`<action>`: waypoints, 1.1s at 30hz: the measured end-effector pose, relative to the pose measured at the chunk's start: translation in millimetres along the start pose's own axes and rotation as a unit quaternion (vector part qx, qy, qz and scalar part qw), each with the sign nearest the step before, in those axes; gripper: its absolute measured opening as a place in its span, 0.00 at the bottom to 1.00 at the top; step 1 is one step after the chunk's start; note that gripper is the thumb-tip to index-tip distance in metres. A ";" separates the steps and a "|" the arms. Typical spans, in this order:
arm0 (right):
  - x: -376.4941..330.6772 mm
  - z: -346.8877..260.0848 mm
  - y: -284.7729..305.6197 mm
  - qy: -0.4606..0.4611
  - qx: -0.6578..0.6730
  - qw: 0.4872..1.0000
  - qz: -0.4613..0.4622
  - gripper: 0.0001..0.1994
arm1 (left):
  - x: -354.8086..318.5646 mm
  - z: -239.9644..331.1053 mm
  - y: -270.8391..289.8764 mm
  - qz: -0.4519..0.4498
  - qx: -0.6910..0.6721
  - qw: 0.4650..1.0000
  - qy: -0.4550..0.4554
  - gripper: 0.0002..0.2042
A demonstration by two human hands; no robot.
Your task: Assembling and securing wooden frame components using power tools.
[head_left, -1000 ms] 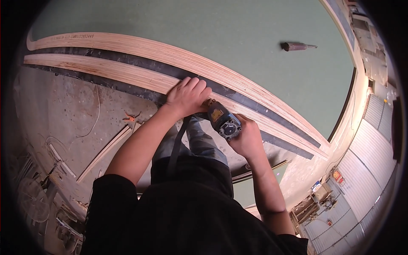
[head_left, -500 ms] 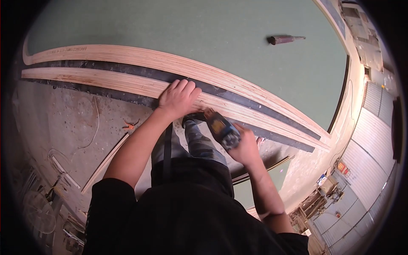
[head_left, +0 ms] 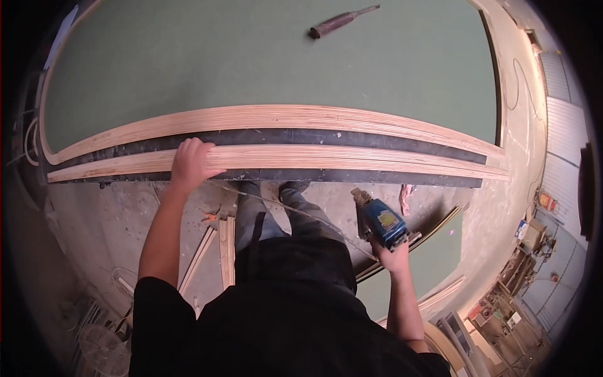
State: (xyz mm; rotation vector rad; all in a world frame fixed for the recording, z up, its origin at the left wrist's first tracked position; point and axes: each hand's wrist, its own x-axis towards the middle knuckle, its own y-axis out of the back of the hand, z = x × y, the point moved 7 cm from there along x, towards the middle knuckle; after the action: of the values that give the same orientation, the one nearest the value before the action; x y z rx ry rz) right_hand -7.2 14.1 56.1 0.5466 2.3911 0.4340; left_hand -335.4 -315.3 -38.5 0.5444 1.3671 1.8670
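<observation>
Workshop floor below me is dusty concrete [head_left: 113, 220], with a big green-topped table [head_left: 251, 56] filling the upper view. 2 long laminated plywood strips lie along its near edge: the far strip [head_left: 326, 117] and the near strip [head_left: 352, 159], both pale, layered in thin plies, bent into long arcs, with a dark black gap between them. 1 dark chisel-like tool [head_left: 342, 21] lies alone on the green top, well apart from the strips. 2 hands in view. My left hand [head_left: 191, 164] rests on the near strip, fingers pressed together and curled over its top edge. My right hand [head_left: 391, 254] hangs below the table edge, near my right leg, fingers wrapped around the grip of 1 blue power tool [head_left: 380, 220], boxy body, nose pointing up toward the table. 1 thin cord [head_left: 295, 210] runs across my legs. A few loose wood offcuts [head_left: 221, 242] lie on the floor by my left leg.
</observation>
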 end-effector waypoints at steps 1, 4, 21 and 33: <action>5.2 -5.5 3.5 0.036 -0.028 0.999 -0.004 0.12 | -1.7 -3.6 5.1 0.011 0.008 1.000 -0.009 0.32; 17.4 -13.3 -0.9 0.043 -0.063 0.997 -0.024 0.11 | 8.8 16.2 13.2 0.020 0.029 0.999 -0.031 0.36; 11.8 -68.6 -39.2 0.044 0.266 0.958 -0.103 0.20 | -27.0 188.7 -41.5 -0.010 -0.362 0.929 -0.072 0.27; 3.7 -175.4 -7.0 0.260 0.544 0.787 -0.133 0.29 | -211.9 26.3 -40.2 -0.085 -0.261 0.926 0.260 0.17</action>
State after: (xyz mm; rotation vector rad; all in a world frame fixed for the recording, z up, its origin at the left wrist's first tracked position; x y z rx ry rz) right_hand -125.7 -19.5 181.2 0.5718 3.0263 -1.1662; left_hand -170.3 -456.2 -48.5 -0.3542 1.0978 2.1977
